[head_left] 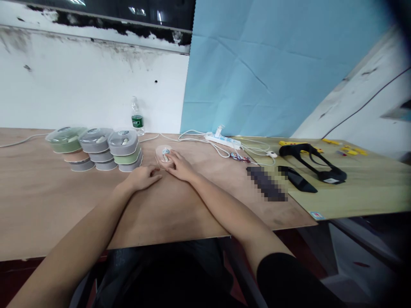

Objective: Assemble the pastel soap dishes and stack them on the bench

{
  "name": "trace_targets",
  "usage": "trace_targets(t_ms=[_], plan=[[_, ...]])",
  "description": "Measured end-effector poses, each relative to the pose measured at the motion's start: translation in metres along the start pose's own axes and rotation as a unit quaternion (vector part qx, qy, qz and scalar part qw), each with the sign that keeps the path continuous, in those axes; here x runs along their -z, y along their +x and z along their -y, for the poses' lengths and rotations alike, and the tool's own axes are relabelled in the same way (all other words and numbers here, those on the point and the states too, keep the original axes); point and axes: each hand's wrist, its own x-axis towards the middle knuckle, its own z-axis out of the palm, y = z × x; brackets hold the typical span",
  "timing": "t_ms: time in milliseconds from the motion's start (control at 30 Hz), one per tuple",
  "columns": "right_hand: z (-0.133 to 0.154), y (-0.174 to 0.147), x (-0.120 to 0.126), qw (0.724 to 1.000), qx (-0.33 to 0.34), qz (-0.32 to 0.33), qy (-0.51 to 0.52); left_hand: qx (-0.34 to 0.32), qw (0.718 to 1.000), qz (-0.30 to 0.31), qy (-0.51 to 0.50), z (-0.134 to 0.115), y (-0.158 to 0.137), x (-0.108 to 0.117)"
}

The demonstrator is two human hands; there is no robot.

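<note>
A small round lunch box point(161, 159) with a clear lid, a round sticker and a pale clip-like piece on top sits on the brown table. My right hand point(181, 167) is on its right side, finger and thumb spread around the edge, fingertips on the lid. Just in front and to the left, my left hand point(144, 177) rests on the table, fingers slightly curled and thumb stretched out; whether it touches the box I cannot tell. Farther left stand stacked lunch boxes: a green-topped stack point(67, 140), a grey stack point(99, 143) and a grey-and-green stack point(123, 145).
Behind the stacks stands a water bottle point(137, 121). White cables run to a power strip point(224, 140). On the right are a black strap frame point(330, 174), a dark flat object point(297, 179), a blurred-out item point(267, 184) and yellow pieces point(351, 150). The table's front edge lies near my body.
</note>
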Motion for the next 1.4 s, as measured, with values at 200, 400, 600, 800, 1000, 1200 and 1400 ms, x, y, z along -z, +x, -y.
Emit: trace_targets(t_ms=[200, 400, 600, 800, 1000, 1200, 1400], plan=[[0.0, 0.0, 0.0, 1.0, -0.003, 0.003, 0.001, -0.002, 1.0, 0.003, 0.001, 0.0, 0.0, 0.0], [0.001, -0.001, 0.001, 1.0, -0.011, 0.005, -0.003, -0.009, 1.0, -0.001, -0.016, 0.001, 0.0, 0.0], [0.003, 0.002, 0.001, 1.0, -0.004, -0.019, -0.002, 0.001, 1.0, -0.022, -0.017, 0.001, 0.0, -0.003], [0.009, 0.004, 0.009, 0.992, -0.083, -0.099, -0.013, 0.043, 0.998, -0.04, -0.02, 0.001, -0.001, -0.006], [0.01, 0.004, 0.008, 0.975, -0.117, -0.182, 0.054, 0.028, 0.997, -0.067, -0.036, 0.005, 0.001, -0.01], [-0.024, 0.007, 0.021, 0.917, -0.319, -0.238, -0.015, 0.017, 0.999, -0.044, -0.023, 0.005, 0.0, -0.009], [-0.055, 0.0, 0.037, 0.914, -0.373, -0.073, -0.143, 0.003, 0.999, -0.035, -0.011, 0.006, 0.001, -0.009]])
